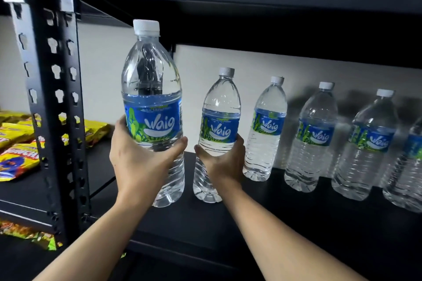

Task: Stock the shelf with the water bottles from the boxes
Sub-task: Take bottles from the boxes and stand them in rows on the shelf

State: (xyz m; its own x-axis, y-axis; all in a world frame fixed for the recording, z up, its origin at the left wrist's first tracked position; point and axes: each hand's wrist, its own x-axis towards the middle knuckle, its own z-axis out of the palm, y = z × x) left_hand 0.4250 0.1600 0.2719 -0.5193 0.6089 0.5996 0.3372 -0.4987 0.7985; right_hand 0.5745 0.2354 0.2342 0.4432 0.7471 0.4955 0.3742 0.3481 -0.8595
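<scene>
Currently, status by item:

Stocked so far: I count four water bottles standing upright on the shelf to the right of my hands: second in row, third, fourth, and a fifth cut off by the frame edge.

In hand, left: my left hand grips the near bottle around its lower body; fingers wrapped tight. Its base appears at or just above the shelf surface; I cannot tell which.

In hand, right: my right hand grips the next bottle, fingers closed around its ribbed lower half, base seemingly on the shelf.

Remaining: both held bottles need release. Shelf space at the front is unfilled. The boxes are out of view, so remaining stock is unknown.

Bottle appearance: clear plastic, full, white cap, blue and green "Waig" label, ribbed below the label.

Adjacent: yellow snack packets lie on the neighbouring shelf, left of the black upright.
</scene>
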